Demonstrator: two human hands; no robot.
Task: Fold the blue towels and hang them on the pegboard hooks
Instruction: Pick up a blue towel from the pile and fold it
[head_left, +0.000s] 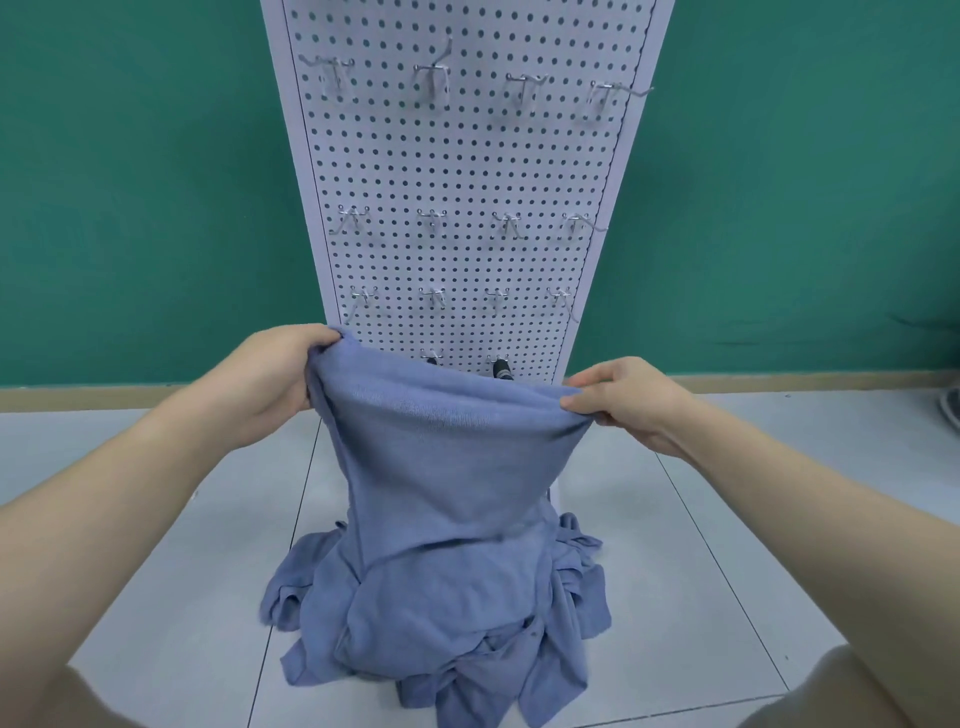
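Observation:
A blue towel (441, 457) hangs stretched between my two hands in front of the white pegboard (462, 171). My left hand (265, 379) grips its upper left corner, and my right hand (628, 400) pinches its upper right corner. The towel's lower end trails down into a heap of blue towels (447, 629) lying on the floor. Rows of bare metal hooks (431, 78) stick out of the pegboard at several heights, all above the held towel; the lowest hooks are partly hidden behind it.
The pegboard stands against a green wall (130, 182) with a beige skirting strip (156, 397). The floor (156, 519) is pale grey tile. A shoe (950, 410) shows at the right edge.

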